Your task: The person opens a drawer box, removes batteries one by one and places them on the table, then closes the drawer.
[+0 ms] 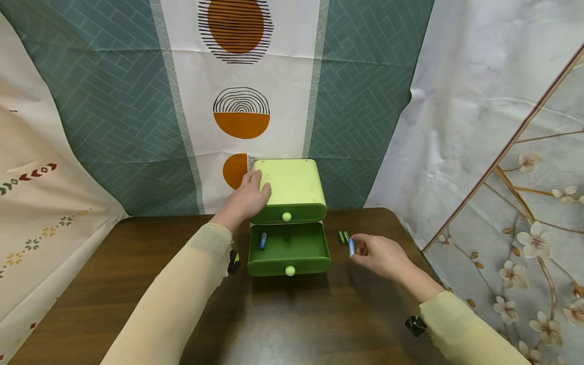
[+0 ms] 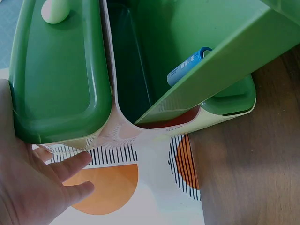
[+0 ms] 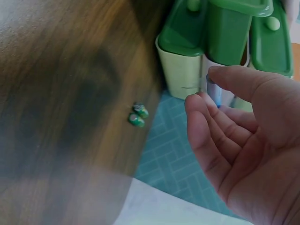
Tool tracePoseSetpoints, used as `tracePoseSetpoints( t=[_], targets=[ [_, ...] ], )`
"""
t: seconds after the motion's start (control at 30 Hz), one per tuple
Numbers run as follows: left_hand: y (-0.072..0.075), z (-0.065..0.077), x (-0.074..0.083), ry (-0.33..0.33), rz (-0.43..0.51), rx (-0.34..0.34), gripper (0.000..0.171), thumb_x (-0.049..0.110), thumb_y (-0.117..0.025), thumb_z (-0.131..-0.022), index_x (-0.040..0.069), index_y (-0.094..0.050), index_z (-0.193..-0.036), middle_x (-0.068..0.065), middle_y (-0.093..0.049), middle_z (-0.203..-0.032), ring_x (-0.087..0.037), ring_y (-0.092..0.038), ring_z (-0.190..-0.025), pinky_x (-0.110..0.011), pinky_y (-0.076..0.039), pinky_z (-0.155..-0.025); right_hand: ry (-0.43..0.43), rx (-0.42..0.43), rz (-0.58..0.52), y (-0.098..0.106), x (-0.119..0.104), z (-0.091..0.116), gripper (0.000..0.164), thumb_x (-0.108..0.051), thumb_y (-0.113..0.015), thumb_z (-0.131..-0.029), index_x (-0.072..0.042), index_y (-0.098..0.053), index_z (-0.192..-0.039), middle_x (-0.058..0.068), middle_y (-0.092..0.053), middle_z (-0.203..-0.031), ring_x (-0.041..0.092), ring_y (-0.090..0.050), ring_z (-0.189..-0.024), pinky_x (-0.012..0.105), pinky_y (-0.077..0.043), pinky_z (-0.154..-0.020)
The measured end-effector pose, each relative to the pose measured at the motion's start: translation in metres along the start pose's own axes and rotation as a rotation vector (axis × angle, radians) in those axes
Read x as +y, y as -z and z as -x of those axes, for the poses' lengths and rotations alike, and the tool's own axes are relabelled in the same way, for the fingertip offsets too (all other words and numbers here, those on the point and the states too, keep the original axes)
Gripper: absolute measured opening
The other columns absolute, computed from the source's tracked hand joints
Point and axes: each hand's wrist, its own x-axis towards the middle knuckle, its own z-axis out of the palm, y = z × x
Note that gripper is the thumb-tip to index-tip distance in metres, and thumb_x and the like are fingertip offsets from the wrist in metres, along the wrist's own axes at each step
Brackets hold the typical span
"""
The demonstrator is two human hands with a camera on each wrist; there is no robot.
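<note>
one blue battery in the pinch, middle drawer pulled out

on my feed the right hand [image 1: 380,253] grasps a light-blue battery [image 1: 351,247] between thumb and fingertips, the other fingers bent loosely behind. the battery is to the right of the drawers, apart from them; how high it sits over the wood i cannot tell.

next to it in the head view, two green batteries [image 1: 343,237] lie side by side on the wooden table [image 1: 274,324].

my left hand [image 1: 248,195] rests against the upper left edge of the light-green cabinet [image 1: 292,180], fingers spread and not clenched; i read that as steadying.

the middle drawer [image 1: 296,243] stands out of its slot, with a darker blue battery [image 1: 262,241] on its floor by the left wall. above it the top drawer [image 1: 305,213] is closed, and the left wrist view shows the bottom drawer [image 2: 234,96] closed too.

i judge the step in hand as bringing the pinched battery over to the open drawer, with the green pair left on the table. the next move, i think, calls for a leftward carry, high enough to clear the drawer's side wall, then a low, gentle release.
</note>
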Motion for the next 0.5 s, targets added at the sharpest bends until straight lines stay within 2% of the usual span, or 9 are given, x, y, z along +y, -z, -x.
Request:
tracePoseSetpoints(
  t=[0.5],
  targets=[
    [-0.001, -0.001, -0.001, 0.004, 0.002, 0.005, 0.077, 0.053, -0.029, -0.116, 0.013, -0.011, -0.179, -0.013, -0.003, -0.185, -0.044, -0.032, -0.161, -0.062, -0.03, -0.127, -0.026, -0.074, 0.064, -0.03, 0.019, -0.008, 0.047, -0.023, -0.087, -0.094, -0.002, -0.073, -0.135, -0.012, -0.072, -0.088, 0.007, -0.064, -0.075, 0.038, -0.056, -0.07]
  ],
)
